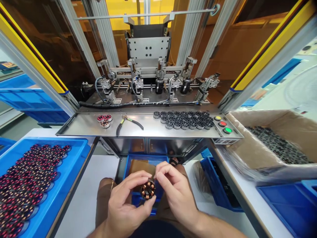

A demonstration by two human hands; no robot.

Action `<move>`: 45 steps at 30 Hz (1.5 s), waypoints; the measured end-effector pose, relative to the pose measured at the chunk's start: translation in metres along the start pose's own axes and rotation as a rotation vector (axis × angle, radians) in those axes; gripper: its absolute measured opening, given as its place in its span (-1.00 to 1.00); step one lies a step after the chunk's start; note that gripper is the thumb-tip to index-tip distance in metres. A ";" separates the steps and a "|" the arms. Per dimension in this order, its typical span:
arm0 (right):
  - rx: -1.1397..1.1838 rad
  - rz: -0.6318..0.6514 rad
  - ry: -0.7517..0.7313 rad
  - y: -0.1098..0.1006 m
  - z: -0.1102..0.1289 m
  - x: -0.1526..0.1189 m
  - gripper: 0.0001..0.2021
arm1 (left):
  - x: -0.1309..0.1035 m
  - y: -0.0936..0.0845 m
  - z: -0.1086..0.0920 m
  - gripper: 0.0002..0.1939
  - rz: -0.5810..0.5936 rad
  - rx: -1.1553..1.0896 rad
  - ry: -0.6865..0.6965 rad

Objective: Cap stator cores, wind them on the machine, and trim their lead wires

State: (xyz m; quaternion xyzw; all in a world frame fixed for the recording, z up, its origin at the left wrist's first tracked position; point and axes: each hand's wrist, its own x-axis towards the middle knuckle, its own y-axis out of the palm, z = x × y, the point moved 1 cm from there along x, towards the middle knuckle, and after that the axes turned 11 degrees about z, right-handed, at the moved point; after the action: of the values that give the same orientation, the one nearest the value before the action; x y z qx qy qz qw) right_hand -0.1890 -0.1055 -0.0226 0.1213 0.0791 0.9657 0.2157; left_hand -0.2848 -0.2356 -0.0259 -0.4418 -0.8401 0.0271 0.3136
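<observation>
My left hand [126,201] grips a small round motor stator [148,190] with copper windings, its thumb below and fingers along the top left. The stator's open face is turned up toward me, above my lap. At its upper right edge is my right hand [174,188], thumb and forefinger pinched together. Whatever sits in that pinch is too small to make out. On the metal ledge ahead lie a few wound stators [105,123], a pair of cutting pliers [120,127] with black and green handles, and rows of black stator cores [184,124].
A winding machine [148,48] stands behind the ledge. Push buttons [223,124] are at its right end. To the left, a blue tray [80,145] holds many wound stators. A lined box [237,122] of cores stands right. Below my hands is a blue bin [127,162].
</observation>
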 end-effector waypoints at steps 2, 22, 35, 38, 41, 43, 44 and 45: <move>0.100 -0.029 0.066 0.002 -0.008 -0.001 -0.75 | 0.001 0.001 -0.001 -0.50 -0.017 -0.099 -0.038; -0.042 0.057 -0.126 0.003 0.002 -0.010 -0.90 | 0.014 -0.006 -0.013 -0.51 -0.118 -0.268 -0.113; -0.243 0.023 -0.246 0.001 0.013 -0.011 -0.90 | 0.009 -0.003 -0.013 -0.48 -0.114 -0.144 -0.042; -0.284 0.054 -0.301 -0.002 0.015 -0.010 -0.93 | 0.015 -0.004 -0.018 -0.50 -0.091 -0.242 -0.086; -0.309 0.080 -0.343 -0.004 0.017 -0.008 -0.91 | 0.019 -0.005 -0.023 -0.51 -0.065 -0.325 -0.109; -0.318 0.099 -0.377 -0.003 0.019 -0.006 -0.89 | 0.019 -0.005 -0.025 -0.51 -0.058 -0.345 -0.111; -0.329 0.096 -0.392 -0.002 0.020 -0.006 -0.89 | 0.019 -0.005 -0.025 -0.52 -0.060 -0.344 -0.110; -0.344 0.089 -0.405 -0.001 0.021 -0.007 -0.88 | 0.018 -0.005 -0.025 -0.52 -0.062 -0.336 -0.106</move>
State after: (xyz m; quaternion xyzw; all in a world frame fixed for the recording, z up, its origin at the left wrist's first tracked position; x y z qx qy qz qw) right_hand -0.1770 -0.1054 -0.0041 0.2768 -0.1364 0.9295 0.2021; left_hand -0.2819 -0.2310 0.0049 -0.4600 -0.8613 -0.1001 0.1911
